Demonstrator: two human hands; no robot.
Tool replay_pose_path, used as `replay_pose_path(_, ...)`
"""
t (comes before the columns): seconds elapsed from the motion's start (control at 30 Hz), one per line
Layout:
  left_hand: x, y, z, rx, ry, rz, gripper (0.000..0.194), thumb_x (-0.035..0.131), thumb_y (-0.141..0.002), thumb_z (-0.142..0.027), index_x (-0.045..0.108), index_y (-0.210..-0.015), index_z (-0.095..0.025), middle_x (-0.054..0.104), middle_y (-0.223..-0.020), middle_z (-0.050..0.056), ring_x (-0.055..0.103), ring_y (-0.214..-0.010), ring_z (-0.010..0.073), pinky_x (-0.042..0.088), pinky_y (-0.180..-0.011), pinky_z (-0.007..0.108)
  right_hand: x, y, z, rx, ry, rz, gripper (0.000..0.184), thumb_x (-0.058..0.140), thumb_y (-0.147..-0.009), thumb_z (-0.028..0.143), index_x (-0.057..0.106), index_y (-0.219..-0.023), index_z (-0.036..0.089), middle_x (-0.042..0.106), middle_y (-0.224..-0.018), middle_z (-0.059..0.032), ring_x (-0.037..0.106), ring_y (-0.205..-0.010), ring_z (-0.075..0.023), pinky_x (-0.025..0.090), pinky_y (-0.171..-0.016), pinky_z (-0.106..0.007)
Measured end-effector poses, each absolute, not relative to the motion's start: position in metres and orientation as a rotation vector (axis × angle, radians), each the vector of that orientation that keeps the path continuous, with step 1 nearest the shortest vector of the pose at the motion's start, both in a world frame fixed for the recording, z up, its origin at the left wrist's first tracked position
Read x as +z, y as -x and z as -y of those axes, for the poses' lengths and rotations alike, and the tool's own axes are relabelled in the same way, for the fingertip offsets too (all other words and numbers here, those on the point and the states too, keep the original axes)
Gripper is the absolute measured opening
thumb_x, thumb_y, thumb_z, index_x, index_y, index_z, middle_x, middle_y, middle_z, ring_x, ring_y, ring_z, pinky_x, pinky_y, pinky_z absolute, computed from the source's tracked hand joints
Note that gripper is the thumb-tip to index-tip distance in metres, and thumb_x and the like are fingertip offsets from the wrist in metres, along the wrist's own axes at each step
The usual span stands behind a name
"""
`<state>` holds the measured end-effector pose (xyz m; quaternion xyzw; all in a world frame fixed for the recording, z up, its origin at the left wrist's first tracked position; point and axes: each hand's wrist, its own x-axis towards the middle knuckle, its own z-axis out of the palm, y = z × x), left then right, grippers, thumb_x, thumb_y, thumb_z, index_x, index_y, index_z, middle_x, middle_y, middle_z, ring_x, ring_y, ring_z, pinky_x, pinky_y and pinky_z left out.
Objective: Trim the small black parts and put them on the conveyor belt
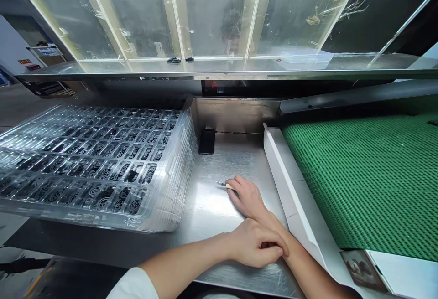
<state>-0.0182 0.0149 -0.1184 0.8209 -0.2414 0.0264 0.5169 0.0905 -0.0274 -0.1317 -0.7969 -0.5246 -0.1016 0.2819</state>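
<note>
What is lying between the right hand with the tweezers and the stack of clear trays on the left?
In the head view, only bare steel table lies between the right hand, holding tweezers, and the stack of clear trays. The small black block sits farther back.

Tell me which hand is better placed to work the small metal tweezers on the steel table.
Right, probably. The right hand already lies on the small metal tweezers on the steel table; the left hand is loosely curled on the right wrist, further back.
</note>
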Motion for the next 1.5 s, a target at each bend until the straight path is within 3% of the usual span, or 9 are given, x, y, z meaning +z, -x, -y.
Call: replay_pose_path(1.5, -0.1212, 0.0180, -0.0138, 0.072, -2.020, 0.583, 0.023, 0.059, -0.090, -0.015, 0.079, -0.102, -0.015, 0.079, -0.085, 0.001, 0.069, -0.068, 0.0121, 0.055, -0.069, 0.020, -0.1338, -0.0923, 0.0280, -0.256, 2.133, 1.411, 0.015, 0.049, -0.101, 0.018, 0.061, -0.107, 0.022, 0.055, -0.093, -0.0029, 0.056, -0.078, -0.0214, 0.039, -0.071, -0.034)
